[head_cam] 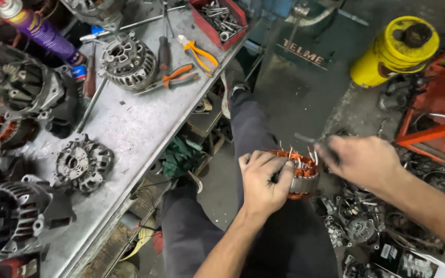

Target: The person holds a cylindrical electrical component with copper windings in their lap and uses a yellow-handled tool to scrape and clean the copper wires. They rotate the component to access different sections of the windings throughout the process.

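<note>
The bench (pixel 130 128) runs along the person's left, strewn with alternator housings (pixel 129 62); off its front edge, over the lap, sits the stator (pixel 301 175). It looks heavy and rigid in its steel ring, the copper windings and thin leads fragile, so the ring is the place to grip. Its axis points roughly upward, leads up. Left hand (pixel 264 181): fingers clamped round the ring. Right hand (pixel 359 162): fingers pinched together on a dark tool (pixel 305 138), blurred.
</note>
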